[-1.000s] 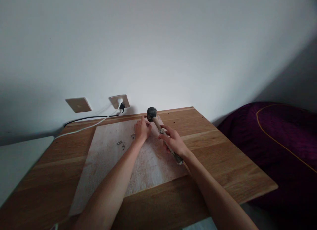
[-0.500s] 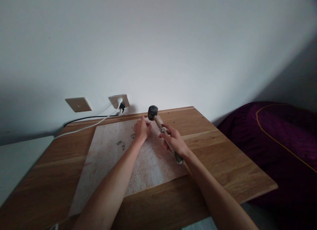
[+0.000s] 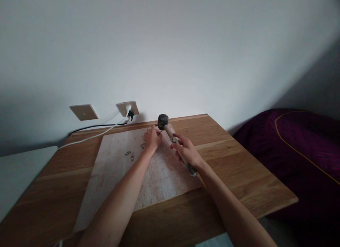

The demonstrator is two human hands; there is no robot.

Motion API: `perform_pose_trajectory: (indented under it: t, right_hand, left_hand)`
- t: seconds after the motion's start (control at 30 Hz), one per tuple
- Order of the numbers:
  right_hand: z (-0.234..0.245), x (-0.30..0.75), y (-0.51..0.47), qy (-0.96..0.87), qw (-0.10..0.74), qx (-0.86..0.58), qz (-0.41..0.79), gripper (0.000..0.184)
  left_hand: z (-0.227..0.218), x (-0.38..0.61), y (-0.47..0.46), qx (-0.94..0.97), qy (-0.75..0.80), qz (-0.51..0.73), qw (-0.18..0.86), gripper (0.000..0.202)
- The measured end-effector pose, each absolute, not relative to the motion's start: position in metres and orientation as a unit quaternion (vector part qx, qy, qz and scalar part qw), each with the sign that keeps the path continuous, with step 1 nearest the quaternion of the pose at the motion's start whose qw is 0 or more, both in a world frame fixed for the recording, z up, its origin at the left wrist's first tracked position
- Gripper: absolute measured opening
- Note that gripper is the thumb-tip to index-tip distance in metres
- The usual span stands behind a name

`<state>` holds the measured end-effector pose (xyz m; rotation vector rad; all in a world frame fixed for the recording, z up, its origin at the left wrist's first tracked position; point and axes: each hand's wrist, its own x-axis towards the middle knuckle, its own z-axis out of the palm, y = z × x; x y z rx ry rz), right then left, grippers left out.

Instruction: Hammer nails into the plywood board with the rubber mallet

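Note:
My right hand (image 3: 187,151) is wrapped round the wooden handle of a rubber mallet (image 3: 163,122). The mallet's black head is raised at the far side of the board, just right of my left hand. With fingers pinched together, my left hand (image 3: 152,139) rests on the far part of a pale, whitish wooden board (image 3: 106,179). Something small seems to be between its fingertips, but I cannot make it out. Several short metal pieces, like screws or nails (image 3: 132,156), lie loose on the board left of that hand.
The board lies on a wooden tabletop (image 3: 247,179) with small dark holes near its far edge. Behind it, a wall socket (image 3: 128,108) holds plugs, with a white cable (image 3: 87,141) crossing the table's left corner. Purple fabric (image 3: 300,151) bulges at the right.
The mallet head has shifted very slightly to the left. Both hands otherwise keep the same places and grips.

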<state>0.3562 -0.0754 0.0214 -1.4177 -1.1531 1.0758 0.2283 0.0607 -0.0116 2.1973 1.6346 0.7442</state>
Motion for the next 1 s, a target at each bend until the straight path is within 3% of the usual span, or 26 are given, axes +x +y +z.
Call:
perform_pose_trajectory:
  t: [1.0]
  right_hand:
    - [0.0191, 0.3567, -0.0747, -0.482, 0.473, -0.596, 0.434, 0.063]
  left_hand:
    - [-0.0057, 0.2289, 0.0570, 0.761, 0.587, 0.235, 0.143, 0.023]
